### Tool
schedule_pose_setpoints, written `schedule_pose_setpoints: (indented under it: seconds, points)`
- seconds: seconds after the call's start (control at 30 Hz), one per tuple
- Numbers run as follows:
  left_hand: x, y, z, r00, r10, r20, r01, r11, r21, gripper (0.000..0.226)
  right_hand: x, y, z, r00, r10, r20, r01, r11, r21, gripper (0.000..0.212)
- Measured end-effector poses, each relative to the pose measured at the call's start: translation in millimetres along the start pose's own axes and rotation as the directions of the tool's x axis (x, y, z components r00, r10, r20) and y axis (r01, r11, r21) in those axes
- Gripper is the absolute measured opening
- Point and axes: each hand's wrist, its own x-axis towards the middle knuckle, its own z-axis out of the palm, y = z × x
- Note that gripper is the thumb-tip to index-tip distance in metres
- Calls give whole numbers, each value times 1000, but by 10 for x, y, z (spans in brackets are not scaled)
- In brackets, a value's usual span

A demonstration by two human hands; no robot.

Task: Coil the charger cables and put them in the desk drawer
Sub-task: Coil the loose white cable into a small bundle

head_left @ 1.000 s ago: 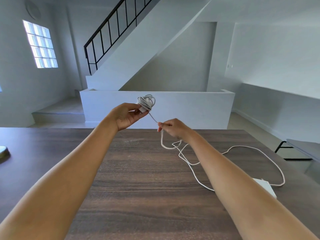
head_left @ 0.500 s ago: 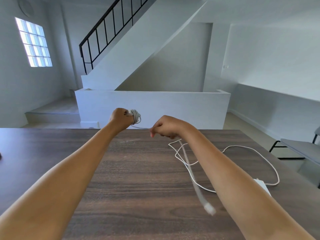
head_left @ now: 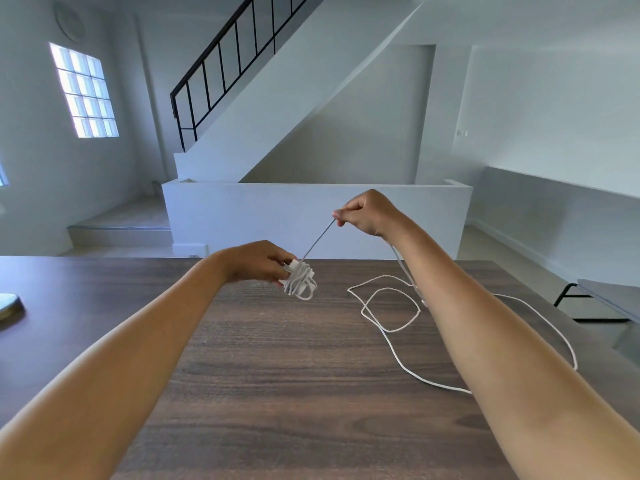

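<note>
Your left hand (head_left: 258, 261) grips the wound bundle (head_left: 300, 280) of charger cable just above the worktop (head_left: 277, 393). Your right hand (head_left: 367, 213), higher and to the right, pinches the strand (head_left: 317, 242), so it runs taut up and rightward from the bundle. The unwound slack (head_left: 388, 308) lies on the worktop below your right forearm, nearer that hand; the next wrap likely draws from there.

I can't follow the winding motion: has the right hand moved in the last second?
Yes. The right hand, pinching the white charger cable, has risen from the far edge of the dark wooden desk to up against the low white wall.
</note>
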Motion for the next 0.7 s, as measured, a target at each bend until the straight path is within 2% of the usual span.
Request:
schedule_pose_setpoints:
  seconds: [0.07,0.17,0.2,0.27,0.3,0.37,0.5,0.57,0.63,0.7]
  points:
    - [-43,65,-20,995,21,97,0,979,-202,32,52,100,51,999,28,-40,-26,999,37,26]
    - [-76,83,-56,986,81,143,0,868,-497,32,37,218,99,994,85,-71,-79,993,90,29]
    - [-81,74,-69,985,117,128,-22,817,-577,30,20,254,119,992,108,-72,-100,989,105,31]
    - [-75,44,-102,978,195,79,-79,685,-724,45,-19,317,175,988,142,-66,-133,983,126,36]
    - [-69,27,-118,976,215,45,-101,619,-779,52,-44,336,213,987,152,-60,-143,980,136,39]
    - [-35,8,-132,978,203,-54,-150,499,-854,53,-87,343,308,985,168,-36,-161,976,150,45]
    - [21,69,-121,955,27,-295,-291,274,-917,24,-211,319,515,982,180,58,-187,973,133,50]
    - [66,75,-137,920,-130,-369,-335,226,-915,18,-283,306,603,977,182,108,-194,975,112,51]
    - [114,87,-147,857,-292,-425,-349,277,-895,13,-344,249,660,976,157,149,-172,981,94,50]
    - [161,103,-127,782,-398,-480,-334,382,-861,12,-388,142,684,973,117,200,-130,990,53,48]
